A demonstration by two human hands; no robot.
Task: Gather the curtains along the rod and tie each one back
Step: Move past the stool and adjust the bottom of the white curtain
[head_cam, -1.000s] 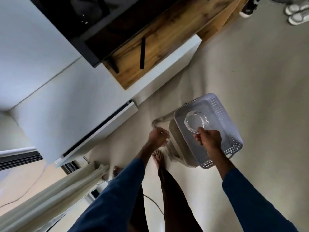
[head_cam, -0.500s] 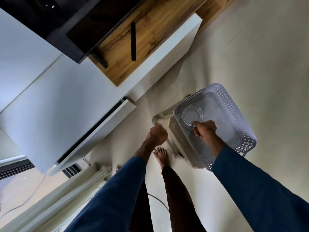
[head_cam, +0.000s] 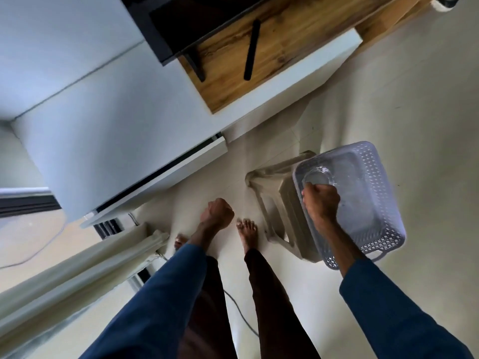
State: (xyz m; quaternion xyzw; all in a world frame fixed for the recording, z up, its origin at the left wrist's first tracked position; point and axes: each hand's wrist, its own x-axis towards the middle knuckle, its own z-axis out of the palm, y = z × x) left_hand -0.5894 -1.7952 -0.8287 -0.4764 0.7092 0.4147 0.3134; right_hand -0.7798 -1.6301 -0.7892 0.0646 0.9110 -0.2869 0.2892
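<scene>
Blue sleeves (head_cam: 155, 301) fill the bottom of the shot, one on each arm, with dark trousers and two bare feet (head_cam: 247, 229) on the pale floor (head_cam: 414, 86) between them. Left hand (head_cam: 217, 213) is curled into a loose fist with nothing in it, hanging over the floor just in front of the toes.

Right hand (head_cam: 321, 203) is down inside a pale lilac plastic basket (head_cam: 383, 203) with perforated sides, fingers closed around the edge of a clear plastic ring (head_cam: 317, 177). The ring sits low near the basket's far left corner, though I can't tell if it's actually touching the bottom. The basket sits on top of a beige plastic stool (head_cam: 274, 203), hanging over the stool's right side a fair bit.

The curtain (head_cam: 77, 275), cream coloured, is off at lower left, bunched into long folds running from the left edge up to a point near the left foot. No tie around it that I can make out. A thin cable (head_cam: 241, 314) trails on the floor between the legs.

Further out there's a white cabinet (head_cam: 103, 138) with a dark slot along its lower edge, then a wood-topped unit (head_cam: 285, 42) with a black stick-shaped thing (head_cam: 251, 50) lying on it and a dark screen (head_cam: 186, 16) beside that. Way up in the top right corner there's a bit of a shoe (head_cam: 447, 0), mostly cut off
</scene>
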